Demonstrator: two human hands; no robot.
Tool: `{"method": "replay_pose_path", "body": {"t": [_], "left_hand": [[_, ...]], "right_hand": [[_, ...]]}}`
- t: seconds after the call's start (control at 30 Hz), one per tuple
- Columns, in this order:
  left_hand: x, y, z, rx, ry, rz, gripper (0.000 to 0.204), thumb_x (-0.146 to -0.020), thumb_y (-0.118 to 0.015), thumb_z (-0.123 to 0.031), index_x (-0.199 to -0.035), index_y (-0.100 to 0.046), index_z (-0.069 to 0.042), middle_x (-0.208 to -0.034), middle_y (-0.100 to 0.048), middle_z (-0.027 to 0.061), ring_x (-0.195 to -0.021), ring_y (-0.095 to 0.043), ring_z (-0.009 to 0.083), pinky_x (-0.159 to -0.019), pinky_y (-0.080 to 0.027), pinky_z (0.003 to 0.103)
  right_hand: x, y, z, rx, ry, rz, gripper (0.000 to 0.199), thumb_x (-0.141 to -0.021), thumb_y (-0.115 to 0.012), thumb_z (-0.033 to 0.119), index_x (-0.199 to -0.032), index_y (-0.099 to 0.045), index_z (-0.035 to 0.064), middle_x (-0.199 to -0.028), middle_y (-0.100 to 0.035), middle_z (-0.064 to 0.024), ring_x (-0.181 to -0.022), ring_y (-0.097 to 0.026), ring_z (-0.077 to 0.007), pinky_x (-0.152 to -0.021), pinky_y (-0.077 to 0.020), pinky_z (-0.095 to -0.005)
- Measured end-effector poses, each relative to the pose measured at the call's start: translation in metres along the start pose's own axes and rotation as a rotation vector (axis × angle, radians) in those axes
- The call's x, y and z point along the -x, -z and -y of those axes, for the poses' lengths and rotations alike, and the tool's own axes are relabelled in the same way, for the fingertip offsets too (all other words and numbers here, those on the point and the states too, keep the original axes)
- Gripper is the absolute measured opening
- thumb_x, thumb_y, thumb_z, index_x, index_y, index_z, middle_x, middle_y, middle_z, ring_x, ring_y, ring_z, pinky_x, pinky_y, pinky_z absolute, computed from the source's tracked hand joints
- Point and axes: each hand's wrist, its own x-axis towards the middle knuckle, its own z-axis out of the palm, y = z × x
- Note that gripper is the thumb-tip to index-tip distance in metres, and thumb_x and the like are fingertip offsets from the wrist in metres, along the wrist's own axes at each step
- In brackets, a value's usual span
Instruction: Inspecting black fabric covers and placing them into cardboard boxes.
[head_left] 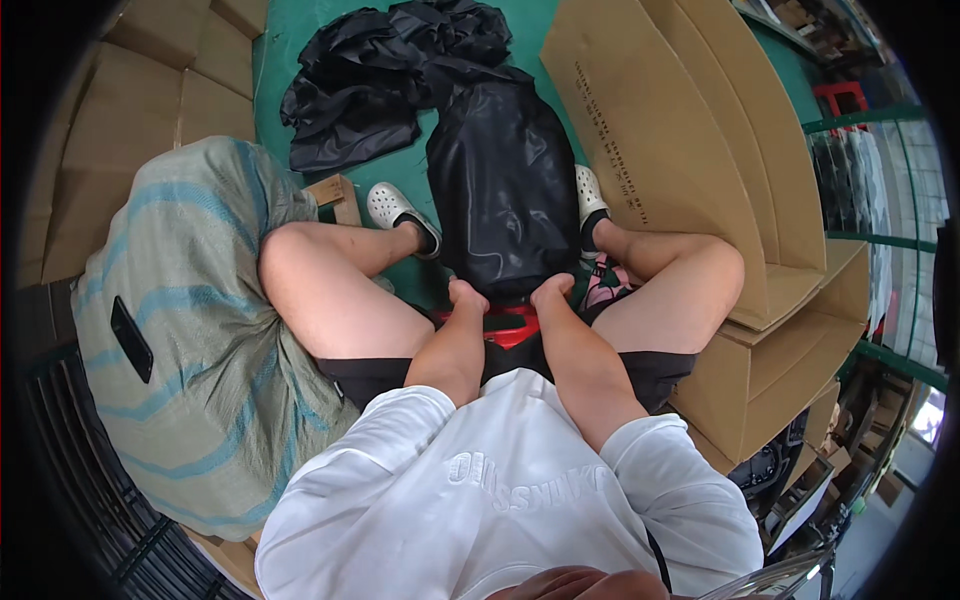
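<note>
Between my bent legs is a bulging black bag (505, 190) of smooth, shiny sheet material, its far end running into loose folds. My left hand (468, 293) holds the left corner of its near end, and my right hand (553, 289) grips the right corner. Most of the fingers are hidden by the bag. Just below the hands, part of a red plastic stool (512, 328) shows. Crumpled black sheeting (385, 75) lies on the green floor beyond the bag, to the left.
A large woven sack (200, 330) with blue stripes bulges at my left, a black phone (132, 340) on it. Cardboard boxes (120, 120) are stacked at the far left. Large open cartons (680, 130) stand close on my right. A small cardboard piece (338, 198) sits near my left shoe.
</note>
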Motion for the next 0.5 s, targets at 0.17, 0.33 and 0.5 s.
{"method": "replay_pose_path", "body": {"t": [0.17,0.33,0.5], "left_hand": [[-0.007,-0.001,-0.006,0.084,-0.044,0.156,0.055,-0.1,-0.038,-0.041,-0.14,-0.045,-0.005,-0.147,-0.043,0.0071,-0.132,-0.043,0.0242,-0.112,-0.028,0.039],[-0.007,-0.002,-0.007,0.154,-0.054,0.421,0.063,-0.095,-0.029,-0.055,-0.136,-0.051,-0.012,-0.141,-0.05,0.0077,-0.129,-0.045,0.03,-0.111,-0.028,0.05],[-0.011,-0.005,-0.011,0.281,-0.06,0.667,0.069,-0.092,-0.025,-0.061,-0.136,-0.051,-0.014,-0.142,-0.049,0.0086,-0.128,-0.046,0.0336,-0.109,-0.033,0.051]], "right_hand": [[-0.003,-0.002,0.001,-0.107,-0.025,0.228,0.06,-0.083,-0.031,0.029,-0.133,-0.051,0.0021,-0.137,-0.053,-0.0134,-0.12,-0.054,-0.028,-0.103,-0.0414,-0.0386],[0.002,-0.003,0.0,-0.196,-0.083,0.562,0.061,-0.084,-0.031,0.035,-0.132,-0.055,0.0058,-0.136,-0.054,-0.0101,-0.121,-0.053,-0.031,-0.104,-0.0403,-0.0465],[0.001,-0.003,0.007,-0.269,-0.179,0.704,0.064,-0.084,-0.028,0.041,-0.132,-0.055,0.0092,-0.139,-0.052,-0.01,-0.126,-0.049,-0.0335,-0.105,-0.0386,-0.05]]}}
